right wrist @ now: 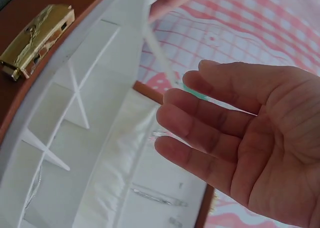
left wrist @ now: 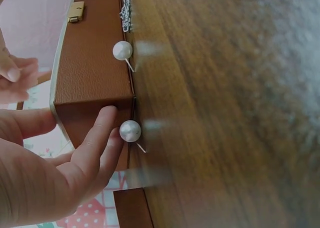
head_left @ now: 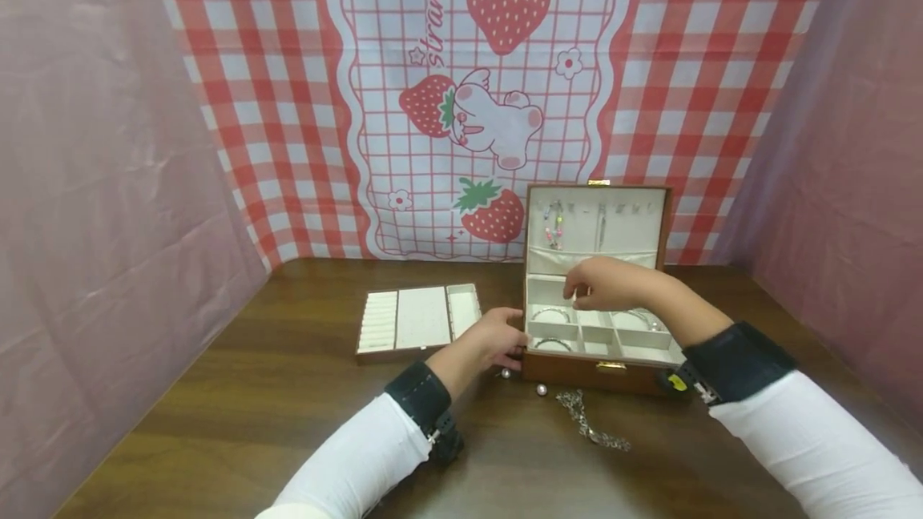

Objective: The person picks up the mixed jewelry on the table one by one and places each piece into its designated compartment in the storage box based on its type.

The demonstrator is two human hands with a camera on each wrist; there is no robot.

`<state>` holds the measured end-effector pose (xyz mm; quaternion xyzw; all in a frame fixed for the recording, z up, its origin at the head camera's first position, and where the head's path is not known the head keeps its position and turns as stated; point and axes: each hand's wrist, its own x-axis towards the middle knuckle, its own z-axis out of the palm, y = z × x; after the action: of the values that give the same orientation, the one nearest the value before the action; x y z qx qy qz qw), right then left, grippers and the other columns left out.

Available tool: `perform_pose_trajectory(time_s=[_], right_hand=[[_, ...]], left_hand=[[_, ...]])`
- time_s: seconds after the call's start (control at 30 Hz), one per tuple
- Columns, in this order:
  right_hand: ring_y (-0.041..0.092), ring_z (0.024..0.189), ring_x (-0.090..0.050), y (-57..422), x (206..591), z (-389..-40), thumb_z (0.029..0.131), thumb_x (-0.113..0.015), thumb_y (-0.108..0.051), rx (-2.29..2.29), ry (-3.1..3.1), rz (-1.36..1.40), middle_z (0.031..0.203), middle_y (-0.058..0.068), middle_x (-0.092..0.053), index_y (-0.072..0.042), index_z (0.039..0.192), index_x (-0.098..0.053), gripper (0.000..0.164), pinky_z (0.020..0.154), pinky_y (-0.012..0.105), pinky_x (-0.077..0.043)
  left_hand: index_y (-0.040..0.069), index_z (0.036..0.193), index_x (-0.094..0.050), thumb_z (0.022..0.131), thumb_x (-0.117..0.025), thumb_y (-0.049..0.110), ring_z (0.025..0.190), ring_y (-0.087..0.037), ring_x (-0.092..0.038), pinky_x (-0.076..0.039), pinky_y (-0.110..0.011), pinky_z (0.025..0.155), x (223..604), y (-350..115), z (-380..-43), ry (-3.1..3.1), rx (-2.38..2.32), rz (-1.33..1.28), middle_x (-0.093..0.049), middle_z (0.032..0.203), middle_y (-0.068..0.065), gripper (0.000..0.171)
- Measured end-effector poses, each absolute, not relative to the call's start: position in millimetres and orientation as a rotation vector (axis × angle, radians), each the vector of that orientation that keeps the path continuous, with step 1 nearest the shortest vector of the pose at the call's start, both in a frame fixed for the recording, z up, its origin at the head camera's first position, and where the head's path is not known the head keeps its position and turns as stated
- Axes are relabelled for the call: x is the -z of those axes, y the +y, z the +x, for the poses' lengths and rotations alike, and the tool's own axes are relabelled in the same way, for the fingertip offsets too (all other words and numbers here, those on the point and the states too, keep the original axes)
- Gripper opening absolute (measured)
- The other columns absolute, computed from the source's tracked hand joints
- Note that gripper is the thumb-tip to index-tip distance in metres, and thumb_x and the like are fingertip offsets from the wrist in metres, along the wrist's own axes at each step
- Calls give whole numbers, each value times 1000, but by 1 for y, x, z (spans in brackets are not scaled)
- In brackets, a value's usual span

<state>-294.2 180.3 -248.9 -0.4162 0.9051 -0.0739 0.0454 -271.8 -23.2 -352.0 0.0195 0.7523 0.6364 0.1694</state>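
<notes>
A brown jewelry box [head_left: 570, 371] stands with its lid up, showing cream compartments. My left hand [head_left: 496, 336] rests against the box's left side, fingers fairly straight and thumb at the rim. Over the back left compartments hovers my right hand [head_left: 609, 283]. Its fingers are loosely bent in the right wrist view, thumb and index tips close together, and nothing clearly held shows between them. Bracelets [head_left: 551, 314] lie in several compartments. One pearl earring [left wrist: 130, 131] is beside my left fingertips; another pearl earring [left wrist: 122, 51] lies by the box's front.
Left of the box sits a tray [head_left: 421, 348] with ring slots and two other sections. A silver chain [head_left: 593, 432] lies on the wooden table [head_left: 238, 407] in front. Necklaces [head_left: 554, 227] hang inside the raised lid. A strawberry-print cloth [head_left: 461, 46] covers the back.
</notes>
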Motion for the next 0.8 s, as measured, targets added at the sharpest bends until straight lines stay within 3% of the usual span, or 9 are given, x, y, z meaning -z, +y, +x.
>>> perform_pose_trajectory(time_s=[0.3,0.43,0.6,0.8], right_hand=[[8,76,-63,197,259,-259,88,-69,-8,410,2839,-1329,86,-5,-68,-6,97,-71,10,65,29,-54],[7,75,-62,199,273,-251,86,-72,-7,499,2849,-1388,87,-6,-67,-7,96,-71,10,64,28,-55],[6,76,-61,199,288,-245,86,-72,-8,574,2899,-1403,90,-2,-69,-8,97,-72,11,64,27,-56],[5,74,-60,201,296,-239,84,-74,-7,638,2930,-1391,87,-4,-67,-7,96,-72,12,62,29,-57]], left_hand=[[-8,138,-45,88,-69,2,97,-33,-64,-60,-38,74,350,-31,-273,2335,-1653,172,-61,113,-22,57],[-4,130,-56,88,-72,13,86,-24,-65,-60,-34,70,348,-40,-272,2510,-1497,263,-65,107,-15,48],[4,116,-68,89,-72,21,72,-23,-68,-57,-28,63,342,-52,-267,2702,-1273,414,-69,93,-8,32],[8,108,-71,88,-72,25,89,-18,-66,-54,-30,82,335,-68,-262,2871,-949,699,-71,103,-4,26]])
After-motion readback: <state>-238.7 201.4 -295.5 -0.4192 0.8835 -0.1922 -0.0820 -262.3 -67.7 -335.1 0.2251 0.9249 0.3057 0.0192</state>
